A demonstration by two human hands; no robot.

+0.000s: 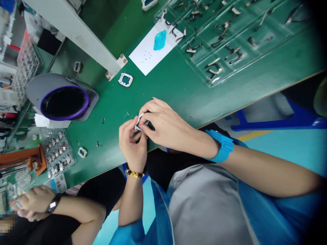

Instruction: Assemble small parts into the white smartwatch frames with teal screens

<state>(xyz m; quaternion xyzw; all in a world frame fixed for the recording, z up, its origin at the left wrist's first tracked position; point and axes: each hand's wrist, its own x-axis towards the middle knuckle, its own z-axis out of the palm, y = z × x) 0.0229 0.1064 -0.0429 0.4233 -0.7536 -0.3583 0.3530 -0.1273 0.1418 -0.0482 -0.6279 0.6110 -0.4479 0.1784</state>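
Note:
Near the front edge of the green table, my left hand (133, 143) and my right hand (160, 122) come together around a small white watch-case frame (138, 122). My left fingers grip its left side. The thumb and fingers of my right hand press at its opening, so much of the frame is covered. Whether a small part sits between my right fingertips cannot be made out. A similar white frame (125, 80) lies on the table beyond my hands.
A clear tray (217, 80) of small flex cables stands at the upper right, beside white paper (145, 68) with tiny screws and a blue piece (160, 40). A metal post (97, 51) and a grey-purple device (87, 102) stand left. A co-worker's hand (35, 204) is at lower left.

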